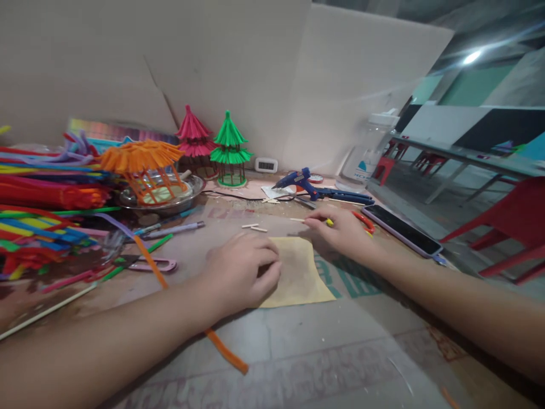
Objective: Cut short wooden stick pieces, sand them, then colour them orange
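My left hand (242, 271) rests with curled fingers on the left edge of a yellowish paper sheet (300, 275); what it holds, if anything, is hidden. My right hand (340, 230) lies further back, fingers closed round red-handled cutters (365, 221), and its fingertips pinch a thin wooden stick (298, 220). Two short stick pieces (254, 228) lie just beyond the paper. An orange pipe cleaner (221, 347) runs under my left forearm.
Piles of coloured pipe cleaners (42, 210) fill the left. An orange pavilion (147, 165) sits in a metal dish, with pink (195, 139) and green (230, 147) pavilions behind. A blue glue gun (304, 183), a phone (402, 230), pink scissors (157, 264) and cardboard walls surround the table.
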`<state>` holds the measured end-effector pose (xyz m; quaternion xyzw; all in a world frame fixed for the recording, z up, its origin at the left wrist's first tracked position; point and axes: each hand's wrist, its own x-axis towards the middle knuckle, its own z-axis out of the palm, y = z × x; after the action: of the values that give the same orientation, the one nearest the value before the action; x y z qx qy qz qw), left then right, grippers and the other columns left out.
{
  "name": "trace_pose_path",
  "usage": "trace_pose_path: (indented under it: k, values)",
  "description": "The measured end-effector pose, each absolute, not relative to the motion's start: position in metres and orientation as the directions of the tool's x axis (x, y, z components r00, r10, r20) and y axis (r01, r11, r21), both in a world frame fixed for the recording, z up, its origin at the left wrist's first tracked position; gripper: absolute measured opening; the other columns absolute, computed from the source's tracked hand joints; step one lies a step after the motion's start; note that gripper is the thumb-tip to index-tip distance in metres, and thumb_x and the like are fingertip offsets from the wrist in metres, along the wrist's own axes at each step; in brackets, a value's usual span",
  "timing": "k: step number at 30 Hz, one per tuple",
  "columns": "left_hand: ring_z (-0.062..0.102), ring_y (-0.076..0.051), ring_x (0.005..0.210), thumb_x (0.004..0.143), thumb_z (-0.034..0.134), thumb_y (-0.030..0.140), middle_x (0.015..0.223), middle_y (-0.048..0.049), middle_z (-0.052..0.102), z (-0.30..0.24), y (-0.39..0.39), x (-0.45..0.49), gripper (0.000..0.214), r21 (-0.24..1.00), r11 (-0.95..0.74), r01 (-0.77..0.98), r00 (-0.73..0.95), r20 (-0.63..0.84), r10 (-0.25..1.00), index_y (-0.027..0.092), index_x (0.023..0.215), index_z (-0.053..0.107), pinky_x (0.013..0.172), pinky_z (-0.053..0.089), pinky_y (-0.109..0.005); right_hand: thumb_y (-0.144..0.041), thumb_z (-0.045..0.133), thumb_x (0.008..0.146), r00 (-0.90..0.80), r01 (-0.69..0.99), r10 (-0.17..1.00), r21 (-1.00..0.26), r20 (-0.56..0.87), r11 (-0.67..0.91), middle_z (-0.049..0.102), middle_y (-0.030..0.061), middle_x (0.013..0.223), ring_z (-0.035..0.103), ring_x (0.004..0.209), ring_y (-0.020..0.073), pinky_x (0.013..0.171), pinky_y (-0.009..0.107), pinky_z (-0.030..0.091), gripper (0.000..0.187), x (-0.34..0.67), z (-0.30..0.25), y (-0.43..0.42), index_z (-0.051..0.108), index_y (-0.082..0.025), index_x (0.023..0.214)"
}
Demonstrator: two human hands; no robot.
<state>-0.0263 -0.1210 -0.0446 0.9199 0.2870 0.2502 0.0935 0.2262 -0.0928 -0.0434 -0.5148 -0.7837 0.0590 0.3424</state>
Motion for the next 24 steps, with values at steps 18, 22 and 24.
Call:
trace_pose_path:
  k: [18,22,24]
  values:
    - [0.07,-0.022,0.082,0.093,0.053,0.019,0.089,-0.0059,0.079,-0.047,-0.134,-0.027,0.025,0.081,-0.873,0.48,0.764,0.451,0.462,0.014,0.087,0.077,0.085,0.052,-0.039,-0.028,0.071,0.089,-0.561,0.782,0.81,-0.211,0.171,0.586,0.075,0.0048,0.087,0.063,0.075,0.0175,0.063,0.027,0.039,0.009,0.144,-0.021,-0.06,0.075,-0.02,0.091]
    - [0.069,-0.023,0.081,0.093,0.052,0.02,0.085,-0.0062,0.077,-0.047,-0.133,-0.028,0.025,0.073,-0.859,0.507,0.764,0.422,0.488,0.014,0.084,0.075,0.084,0.051,-0.04,-0.014,0.065,0.089,-0.615,0.76,0.772,-0.14,0.157,0.634,0.075,0.0091,0.095,0.064,0.087,0.0205,0.075,0.03,0.041,0.011,0.134,-0.019,-0.063,0.075,-0.017,0.087]
    - [0.067,-0.023,0.08,0.093,0.052,0.021,0.083,-0.0061,0.076,-0.047,-0.131,-0.028,0.026,0.101,-0.846,0.524,0.763,0.385,0.519,0.015,0.081,0.074,0.082,0.051,-0.039,-0.012,0.062,0.089,-0.627,0.753,0.76,-0.12,0.172,0.648,0.073,0.0112,0.097,0.063,0.09,0.0217,0.077,0.031,0.041,0.012,0.134,-0.02,-0.064,0.073,-0.015,0.085]
